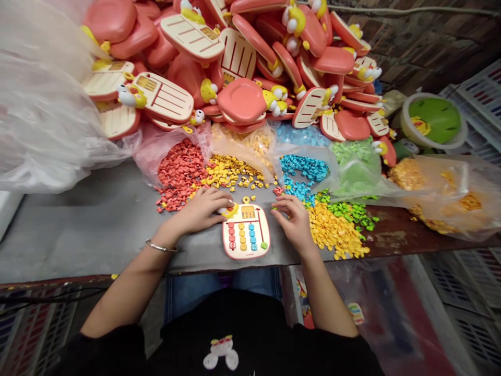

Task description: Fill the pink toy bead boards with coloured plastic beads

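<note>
A cream toy board [247, 236] with a red rim lies flat on the table in front of me. Red, yellow and blue pieces fill three of its slots, and a single green piece [264, 245] sits low in the right-hand slot. My left hand [205, 209] is closed around the board's upper left, by its yellow figure [230, 210]. Just right of the board, my right hand [291, 216] pinches a small green piece [275, 208] between thumb and fingers, apart from the board.
Loose red pieces [180, 169], yellow pieces [336, 230], blue pieces [303, 169] and green pieces [354, 213] spill from plastic bags. Behind them rises a heap of toy boards [240, 102]. A large clear bag [43, 104] stands left; a green-lined bucket [434, 120] stands right.
</note>
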Demonstrator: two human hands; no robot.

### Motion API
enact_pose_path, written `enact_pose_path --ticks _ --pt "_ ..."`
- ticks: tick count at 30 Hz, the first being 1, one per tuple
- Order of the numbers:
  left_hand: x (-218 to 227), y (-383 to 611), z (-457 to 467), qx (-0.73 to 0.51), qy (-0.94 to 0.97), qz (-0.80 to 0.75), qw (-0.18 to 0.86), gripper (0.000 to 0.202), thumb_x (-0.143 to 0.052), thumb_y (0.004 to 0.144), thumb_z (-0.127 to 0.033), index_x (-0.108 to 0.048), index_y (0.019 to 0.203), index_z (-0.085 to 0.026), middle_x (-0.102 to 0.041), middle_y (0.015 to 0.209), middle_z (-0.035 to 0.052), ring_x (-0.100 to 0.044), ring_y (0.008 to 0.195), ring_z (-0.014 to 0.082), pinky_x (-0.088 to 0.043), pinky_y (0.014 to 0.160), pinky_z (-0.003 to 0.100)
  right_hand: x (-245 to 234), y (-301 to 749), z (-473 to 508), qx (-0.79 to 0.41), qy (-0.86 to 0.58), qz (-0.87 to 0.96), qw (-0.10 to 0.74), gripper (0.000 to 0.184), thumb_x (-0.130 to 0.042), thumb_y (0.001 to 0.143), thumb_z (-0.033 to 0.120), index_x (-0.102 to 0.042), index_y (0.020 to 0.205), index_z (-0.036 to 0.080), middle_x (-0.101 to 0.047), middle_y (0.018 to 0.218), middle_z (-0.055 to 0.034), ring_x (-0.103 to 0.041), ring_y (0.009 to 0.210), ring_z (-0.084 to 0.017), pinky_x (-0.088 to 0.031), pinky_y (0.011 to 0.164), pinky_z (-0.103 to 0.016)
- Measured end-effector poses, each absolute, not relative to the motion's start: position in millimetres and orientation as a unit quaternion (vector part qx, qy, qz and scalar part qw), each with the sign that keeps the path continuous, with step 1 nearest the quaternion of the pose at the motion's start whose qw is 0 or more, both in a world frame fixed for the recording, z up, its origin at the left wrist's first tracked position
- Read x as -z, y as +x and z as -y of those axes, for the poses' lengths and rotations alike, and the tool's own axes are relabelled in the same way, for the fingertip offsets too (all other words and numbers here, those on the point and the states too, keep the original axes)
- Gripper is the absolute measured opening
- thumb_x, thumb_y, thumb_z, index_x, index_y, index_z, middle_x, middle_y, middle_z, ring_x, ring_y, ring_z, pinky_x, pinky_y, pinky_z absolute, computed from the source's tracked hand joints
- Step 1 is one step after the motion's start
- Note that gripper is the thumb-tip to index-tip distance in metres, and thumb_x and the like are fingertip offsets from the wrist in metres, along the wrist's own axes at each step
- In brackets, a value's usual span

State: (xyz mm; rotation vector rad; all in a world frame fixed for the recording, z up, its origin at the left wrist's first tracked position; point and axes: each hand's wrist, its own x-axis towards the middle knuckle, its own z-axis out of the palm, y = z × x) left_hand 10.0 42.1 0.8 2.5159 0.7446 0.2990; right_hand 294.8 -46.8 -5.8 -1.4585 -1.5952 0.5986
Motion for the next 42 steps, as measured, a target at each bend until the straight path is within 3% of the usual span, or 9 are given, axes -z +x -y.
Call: enact_pose_path --ticks 7,14,18,21,24,27,33,38,42 --pt "-0.9 10.4 -41.1 -0.112 0.924 -0.273 0.242 0.027 -0.058 0.094 -0.041 -0.063 0.116 -0.025 -0.061 0.13 0.0043 -0.051 0.115 0.0254 -0.03 0.092 0.038 11.3 271.8 29.5 -0.186 -0.56 0.733 0.338 0.014 -0.057 0.093 0.021 -0.071 0.094 0.022 -0.066 0.09 -0.0058 -0.063 0.087 -0.02 -0.056 0.08 -0.036" --pt "0.1 10.1 -41.3 -0.106 0.927 -0.274 0.234 0.026 -0.058 0.094 -0.04 -0.063 0.116 -0.026 -0.061 0.131 0.0037 -0.05 0.115 0.0254 -0.03 0.091 0.039 14.5 267.2 43.3 -0.085 -0.558 0.787 0.247 0.027 -0.052 0.095 0.018 -0.068 0.116 0.021 -0.073 0.102 -0.0106 -0.064 0.103 -0.026 -0.052 0.087 -0.04" --pt "0.1 10.2 -41.2 -0.106 0.926 -0.276 0.236 0.027 -0.059 0.094 -0.04 -0.063 0.116 -0.026 -0.061 0.131 0.004 -0.051 0.115 0.0256 -0.031 0.091 0.039 1.5 285.4 55.6 -0.144 -0.555 0.769 0.284 0.028 -0.057 0.094 0.026 -0.064 0.121 0.022 -0.073 0.095 -0.0068 -0.067 0.093 -0.023 -0.053 0.085 -0.039" --pt "0.6 10.0 -41.4 -0.111 0.925 -0.274 0.238 0.026 -0.059 0.094 -0.039 -0.063 0.116 -0.026 -0.061 0.131 0.004 -0.051 0.115 0.0254 -0.03 0.09 0.039 -0.7 305.2 58.6 -0.131 -0.599 0.71 0.347 0.024 -0.056 0.094 0.027 -0.065 0.117 0.024 -0.072 0.097 -0.006 -0.066 0.093 -0.023 -0.053 0.087 -0.04" --pt "1.9 9.6 -42.0 -0.113 0.926 -0.271 0.237 0.025 -0.058 0.094 -0.039 -0.063 0.115 -0.026 -0.061 0.131 0.0045 -0.051 0.114 0.0253 -0.03 0.09 0.039 8.5 316.7 56.5 -0.114 -0.622 0.716 0.297 0.019 -0.056 0.092 0.023 -0.068 0.107 0.022 -0.069 0.104 -0.0099 -0.064 0.099 -0.026 -0.052 0.088 -0.043" --pt "2.8 9.3 -42.5 -0.11 0.927 -0.271 0.236 0.025 -0.057 0.095 -0.04 -0.063 0.115 -0.026 -0.06 0.132 0.0048 -0.051 0.114 0.0252 -0.03 0.09 0.038 17.2 314.7 54.0 -0.143 -0.613 0.735 0.253 0.019 -0.052 0.092 0.018 -0.07 0.099 0.02 -0.069 0.099 -0.0106 -0.064 0.095 -0.026 -0.053 0.083 -0.041" --pt "1.5 9.9 -41.9 -0.107 0.93 -0.271 0.226 0.025 -0.057 0.095 -0.04 -0.063 0.114 -0.025 -0.061 0.131 0.0037 -0.051 0.114 0.0245 -0.03 0.089 0.038 13.3 285.4 41.0 -0.201 -0.585 0.701 0.355 0.009 -0.058 0.092 0.024 -0.067 0.094 0.022 -0.074 0.095 -0.0056 -0.068 0.088 -0.023 -0.053 0.081 -0.037" --pt "1.9 10.0 -42.0 -0.107 0.929 -0.272 0.225 0.026 -0.058 0.095 -0.041 -0.063 0.115 -0.026 -0.061 0.13 0.003 -0.051 0.114 0.0241 -0.03 0.09 0.038 17.7 267.2 30.7 -0.202 -0.539 0.739 0.35 0.011 -0.06 0.09 0.019 -0.065 0.081 0.022 -0.074 0.1 -0.0066 -0.064 0.095 -0.024 -0.05 0.088 -0.043" --pt "2.2 10.0 -42.0 -0.109 0.928 -0.274 0.23 0.027 -0.058 0.094 -0.041 -0.063 0.116 -0.026 -0.061 0.13 0.0029 -0.051 0.114 0.0242 -0.03 0.091 0.038 13.2 278.2 40.5 -0.214 -0.523 0.749 0.345 0.014 -0.062 0.09 0.026 -0.064 0.077 0.022 -0.069 0.102 -0.0073 -0.059 0.102 -0.025 -0.048 0.091 -0.043"
